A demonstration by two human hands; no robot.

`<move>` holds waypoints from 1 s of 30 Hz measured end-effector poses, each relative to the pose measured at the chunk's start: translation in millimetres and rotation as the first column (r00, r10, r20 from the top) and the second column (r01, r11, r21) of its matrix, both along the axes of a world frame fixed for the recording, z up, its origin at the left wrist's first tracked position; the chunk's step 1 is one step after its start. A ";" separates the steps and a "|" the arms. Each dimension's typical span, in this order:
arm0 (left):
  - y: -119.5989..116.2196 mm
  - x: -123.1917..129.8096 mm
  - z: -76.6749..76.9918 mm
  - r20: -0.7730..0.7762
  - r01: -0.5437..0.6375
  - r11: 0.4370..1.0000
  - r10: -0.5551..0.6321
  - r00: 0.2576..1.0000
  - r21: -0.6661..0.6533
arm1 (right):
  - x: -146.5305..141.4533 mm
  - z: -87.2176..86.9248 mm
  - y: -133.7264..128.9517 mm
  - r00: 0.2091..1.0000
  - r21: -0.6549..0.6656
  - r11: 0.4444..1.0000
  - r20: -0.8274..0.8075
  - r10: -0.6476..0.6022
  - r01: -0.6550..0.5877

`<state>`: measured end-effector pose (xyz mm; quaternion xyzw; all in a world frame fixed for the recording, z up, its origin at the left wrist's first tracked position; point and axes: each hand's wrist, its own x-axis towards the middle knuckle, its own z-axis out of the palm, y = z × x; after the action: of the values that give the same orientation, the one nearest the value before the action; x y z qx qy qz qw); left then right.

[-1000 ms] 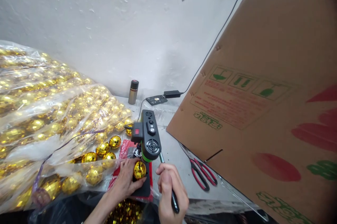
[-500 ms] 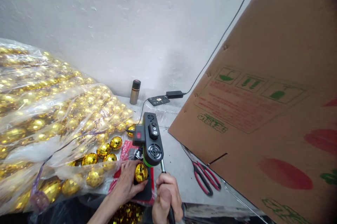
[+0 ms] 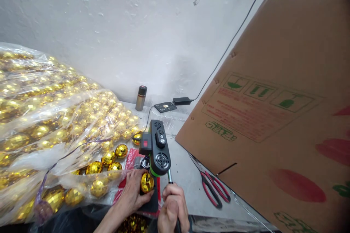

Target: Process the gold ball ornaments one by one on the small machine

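My left hand (image 3: 134, 191) holds a shiny gold faceted ball (image 3: 147, 182) between thumb and fingers, over a black pad (image 3: 152, 204) on red plastic. My right hand (image 3: 174, 205) is closed around a rod-like tool with a metal shaft (image 3: 170, 177) and a dark handle. The shaft's upper end is hidden by a black device (image 3: 159, 149) with round grilles, a green edge and a small box at its side. More gold balls (image 3: 93, 167) lie left of my left hand, partly under clear plastic.
A large clear bag of gold balls (image 3: 54, 105) fills the left. A cardboard box (image 3: 262, 116) stands at right, with red-handled scissors (image 3: 214, 189) beside it. A spray can (image 3: 141, 98), a black patterned item (image 3: 165, 107) and an adapter (image 3: 182, 101) with a cable sit near the wall.
The whole view has shifted slightly, so things appear a little lower. Both hands keep the same grips, with no clear movement relative to the ball and the tool.
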<state>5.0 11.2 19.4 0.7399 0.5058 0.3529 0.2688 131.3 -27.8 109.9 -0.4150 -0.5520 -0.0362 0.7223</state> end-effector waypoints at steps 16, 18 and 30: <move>1.2 9.0 -3.1 0.003 -0.062 0.998 0.062 0.998 0.033 | 2.4 -21.9 -0.1 1.000 -0.035 0.999 0.023 0.017 -0.016; 0.7 9.7 -3.5 0.005 -0.055 0.998 0.055 0.998 0.019 | 2.4 -26.3 -1.1 0.999 -0.056 0.998 0.051 0.008 -0.005; -1.8 1.5 3.2 0.018 -0.017 1.000 0.017 1.000 0.018 | 19.6 62.9 -6.4 0.984 -0.215 0.965 0.066 0.168 -0.150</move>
<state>6.4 9.4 22.5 0.7349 0.5063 0.3664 0.2634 150.9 -34.3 172.8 -0.4410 -0.6141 0.0626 0.6514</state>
